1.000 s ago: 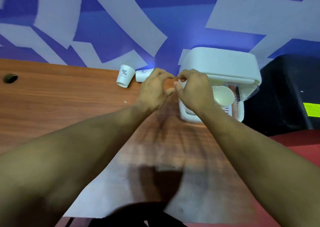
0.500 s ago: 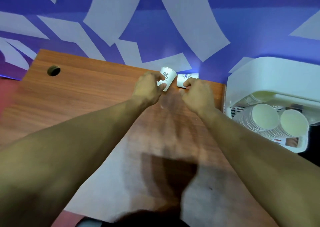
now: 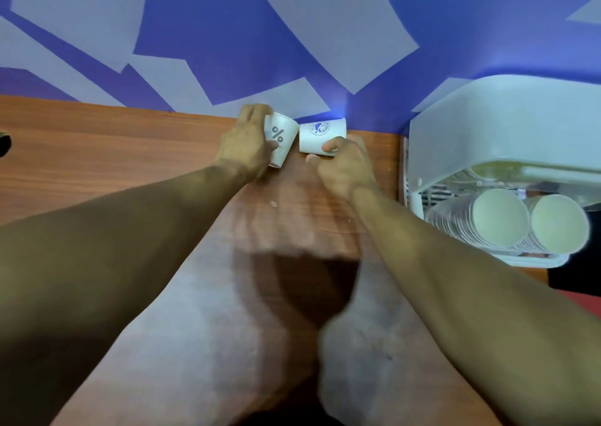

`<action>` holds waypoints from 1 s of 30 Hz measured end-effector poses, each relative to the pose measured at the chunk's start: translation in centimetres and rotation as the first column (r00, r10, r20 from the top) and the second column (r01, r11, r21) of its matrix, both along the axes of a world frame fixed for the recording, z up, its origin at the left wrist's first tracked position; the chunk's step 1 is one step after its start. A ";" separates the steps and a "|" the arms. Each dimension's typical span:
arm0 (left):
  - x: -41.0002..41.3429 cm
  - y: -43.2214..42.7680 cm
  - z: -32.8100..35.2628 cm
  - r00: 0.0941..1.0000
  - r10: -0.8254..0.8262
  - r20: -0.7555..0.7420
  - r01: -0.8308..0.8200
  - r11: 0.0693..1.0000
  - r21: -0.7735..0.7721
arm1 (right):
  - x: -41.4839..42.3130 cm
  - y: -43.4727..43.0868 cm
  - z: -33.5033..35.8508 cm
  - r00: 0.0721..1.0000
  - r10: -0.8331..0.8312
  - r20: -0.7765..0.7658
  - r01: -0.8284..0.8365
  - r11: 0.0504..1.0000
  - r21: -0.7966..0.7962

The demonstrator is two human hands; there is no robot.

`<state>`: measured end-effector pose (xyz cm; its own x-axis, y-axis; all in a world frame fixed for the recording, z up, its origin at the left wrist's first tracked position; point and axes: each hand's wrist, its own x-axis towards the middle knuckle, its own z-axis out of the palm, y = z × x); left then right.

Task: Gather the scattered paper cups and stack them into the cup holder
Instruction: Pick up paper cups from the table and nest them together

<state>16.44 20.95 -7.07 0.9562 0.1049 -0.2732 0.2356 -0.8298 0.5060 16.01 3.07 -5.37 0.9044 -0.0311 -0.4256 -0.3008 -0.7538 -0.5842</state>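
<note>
%-marked cup (image 3: pixel 281 136) is gripped, tilted, by the left hand (image 3: pixel 247 145) at the far edge of the table (image 3: pixel 97 165) | blue-logo cup (image 3: pixel 320 134), laid on its side just beside it, is pinched by the right hand (image 3: pixel 344 168) | two cup stacks (image 3: pixel 497 217) are held in the white cup holder (image 3: pixel 504 123) at right

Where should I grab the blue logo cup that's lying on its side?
Take the blue logo cup round its body, mid-length, from the near side. It lies on its side with the wall close behind, so its curved side faces you. The right hand pinches it there; the left hand holds the percent cup.
</note>
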 end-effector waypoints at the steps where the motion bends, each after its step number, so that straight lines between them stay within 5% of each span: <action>1: 0.0 0.1 -0.3 0.999 -0.027 -0.024 0.027 1.000 0.008 | 0.1 -0.1 -0.2 1.000 0.010 -0.020 -0.010 1.000 0.013; 7: 0.3 -0.2 0.0 0.993 -0.088 -0.084 0.090 0.996 0.014 | 0.0 -0.4 -0.4 0.996 -0.008 -0.087 0.011 1.000 0.029; 14: -2.2 -2.3 2.5 0.989 -0.106 -0.105 0.117 0.987 0.107 | -3.4 -1.8 1.8 0.995 -0.026 0.097 0.036 0.994 -0.103; 24: -6.8 -7.6 14.5 0.934 -0.279 0.221 0.182 0.908 0.377 | -8.0 -6.4 12.0 0.869 0.015 0.494 0.008 0.999 -0.045; 30: -9.4 -13.6 21.8 0.885 -0.358 0.298 0.195 0.866 0.461 | -9.8 -12.0 18.4 0.775 0.074 0.628 0.040 0.985 -0.165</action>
<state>7.02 7.35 14.73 0.9821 -0.1564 0.1052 -0.1678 -0.9796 0.1105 6.24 -8.92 13.00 0.9680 -0.0291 0.2493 0.1053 -0.8544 -0.5088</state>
